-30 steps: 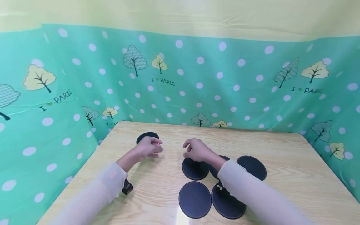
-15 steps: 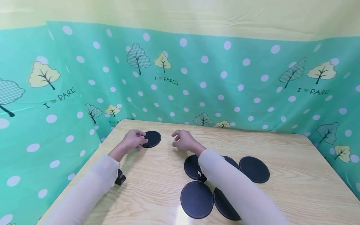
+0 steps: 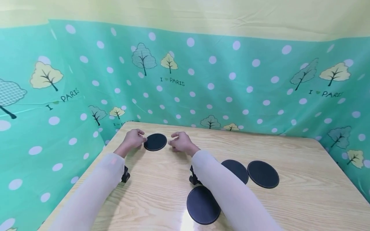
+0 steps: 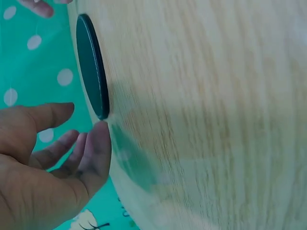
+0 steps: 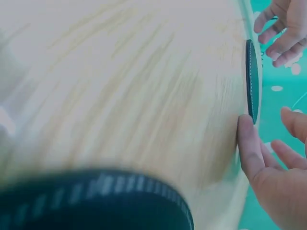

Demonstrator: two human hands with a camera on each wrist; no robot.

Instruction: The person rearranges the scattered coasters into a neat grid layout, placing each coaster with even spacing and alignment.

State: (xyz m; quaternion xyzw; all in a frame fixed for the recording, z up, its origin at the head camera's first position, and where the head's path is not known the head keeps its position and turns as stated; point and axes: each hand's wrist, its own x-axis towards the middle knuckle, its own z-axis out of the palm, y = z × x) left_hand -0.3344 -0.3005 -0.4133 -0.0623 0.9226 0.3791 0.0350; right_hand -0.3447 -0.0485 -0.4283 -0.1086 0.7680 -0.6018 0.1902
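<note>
A round black coaster (image 3: 155, 142) with a stitched edge lies flat at the far left of the wooden table. My left hand (image 3: 134, 139) is at its left side, fingers loosely bent, with fingertips right at the rim. On the opposite side, my right hand (image 3: 182, 142) has relaxed fingers close to the coaster's right edge. The left wrist view shows the coaster (image 4: 92, 67) just beyond the left fingertips (image 4: 100, 128). In the right wrist view, the right index fingertip (image 5: 245, 120) meets the near end of the coaster (image 5: 253, 79). Neither hand grips it.
More black coasters lie on the table's right half: one near the front (image 3: 203, 205), one partly behind the right sleeve (image 3: 235, 171), and one further right (image 3: 263, 174). The right sleeve (image 3: 228, 189) covers part of this group. A green polka-dot cloth (image 3: 202, 80) hangs behind the table.
My left hand has moved left, from in front of the far coaster to its left side. My right hand has moved left and away, from the coaster group to the far coaster's right side.
</note>
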